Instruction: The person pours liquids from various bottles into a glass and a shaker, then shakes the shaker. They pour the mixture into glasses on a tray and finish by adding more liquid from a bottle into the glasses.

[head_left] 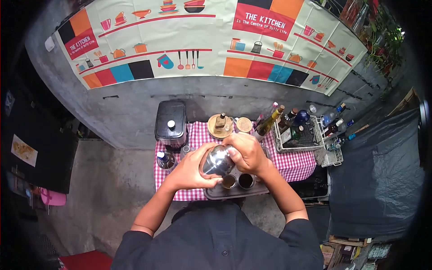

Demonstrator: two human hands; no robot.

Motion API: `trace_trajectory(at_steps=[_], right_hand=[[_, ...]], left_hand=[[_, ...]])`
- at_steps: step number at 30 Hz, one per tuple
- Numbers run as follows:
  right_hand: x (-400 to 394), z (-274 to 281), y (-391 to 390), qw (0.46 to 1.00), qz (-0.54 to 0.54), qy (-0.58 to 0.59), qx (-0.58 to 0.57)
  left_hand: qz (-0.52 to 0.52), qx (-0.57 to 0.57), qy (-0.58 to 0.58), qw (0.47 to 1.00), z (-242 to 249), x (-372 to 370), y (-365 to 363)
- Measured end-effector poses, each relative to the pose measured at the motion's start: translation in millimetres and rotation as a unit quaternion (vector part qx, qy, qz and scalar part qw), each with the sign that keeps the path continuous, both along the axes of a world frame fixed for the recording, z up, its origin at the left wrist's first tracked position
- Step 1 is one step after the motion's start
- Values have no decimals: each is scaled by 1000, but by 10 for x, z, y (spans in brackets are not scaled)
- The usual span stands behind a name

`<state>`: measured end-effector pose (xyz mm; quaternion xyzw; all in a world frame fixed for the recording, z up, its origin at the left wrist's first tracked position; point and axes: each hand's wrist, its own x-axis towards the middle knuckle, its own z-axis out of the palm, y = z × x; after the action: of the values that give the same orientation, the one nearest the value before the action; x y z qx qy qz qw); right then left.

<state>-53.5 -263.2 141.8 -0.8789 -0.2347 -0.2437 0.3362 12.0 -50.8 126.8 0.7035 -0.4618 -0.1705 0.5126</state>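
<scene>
Between my two hands, above the table, is a shiny steel cocktail shaker (218, 161), held tilted. My left hand (190, 170) wraps round its left side and underside, with the thumb along the lower edge. My right hand (250, 155) grips its upper right part, fingers curled over the end. Just below the shaker, two glasses stand on a dark tray (212, 194): one glass with brownish contents (229, 182) and one with dark liquid (246, 181). Part of the tray is hidden by my hands.
A red-checked cloth (294, 167) covers the table. At its back left stands a black box-shaped container (171, 117). A wooden plate (220, 126) bears a small bottle. Several bottles, a tall yellowish one (271, 120) among them, stand near a wire crate (297, 147) at right.
</scene>
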Motion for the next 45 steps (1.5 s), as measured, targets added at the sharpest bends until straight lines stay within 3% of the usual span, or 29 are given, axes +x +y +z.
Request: trace_trajectory(at_steps=[3, 4, 6, 10, 14, 18, 19, 22, 24, 25, 26, 28, 30, 34, 38, 39, 41, 42, 45], right_hand=[[-22, 47, 28, 997, 33, -64, -8], [-29, 89, 26, 997, 35, -62, -7], [-37, 151, 0, 993, 76, -74, -45], [-61, 95, -96, 997, 51, -38, -33], [-115, -139, -286, 997, -37, 55, -27], [-167, -273, -439, 996, -74, 58, -3], [-199, -289, -477, 986, -70, 110, 105], [-323, -702, -677, 909, -19, 195, 367], [-503, -991, -679, 864, 12, 208, 459], [-620, -958, -646, 811, 17, 281, 513], [-680, -1198, -644, 809, 43, 276, 517], [-863, -1365, -552, 769, 26, 260, 583], [-1035, -1571, -520, 741, -10, 236, 628], [-1279, -1587, -540, 534, -118, 244, 801], [-1479, -1747, -756, 541, -178, 250, 783], [-1540, -1770, -815, 586, -179, 236, 754], [-1642, -1795, -945, 672, -161, 183, 700], [-1684, -1745, -1019, 670, -162, 182, 701], [-1800, -1350, -1257, 746, -138, 161, 631]], left_hand=[[-111, -59, 162, 979, -174, 23, 4], [-109, -58, 165, 979, -250, 28, -14], [-197, -96, 338, 915, -404, 33, -59], [-209, -91, 372, 900, -481, 16, -174], [-102, -10, 212, 972, -405, -33, -342], [-31, 45, 105, 993, -402, -152, -569], [6, 18, 87, 996, -456, -204, -650], [48, -12, 125, 991, -484, -357, -877], [68, 12, 62, 996, -718, -449, -952], [73, 31, 21, 997, -768, -523, -964], [50, 23, 29, 998, -834, -577, -1001], [36, 41, -86, 995, -974, -712, -1094], [49, 68, -64, 994, -1050, -856, -1168], [84, 139, -27, 986, -1114, -1071, -1374], [40, 290, 99, 951, -1137, -1178, -1675], [36, 294, 98, 950, -1148, -1217, -1729], [13, 209, 89, 974, -1192, -1296, -1820], [2, 166, 87, 982, -1210, -1333, -1883], [-35, 146, 146, 978, -895, -1402, -2102]])
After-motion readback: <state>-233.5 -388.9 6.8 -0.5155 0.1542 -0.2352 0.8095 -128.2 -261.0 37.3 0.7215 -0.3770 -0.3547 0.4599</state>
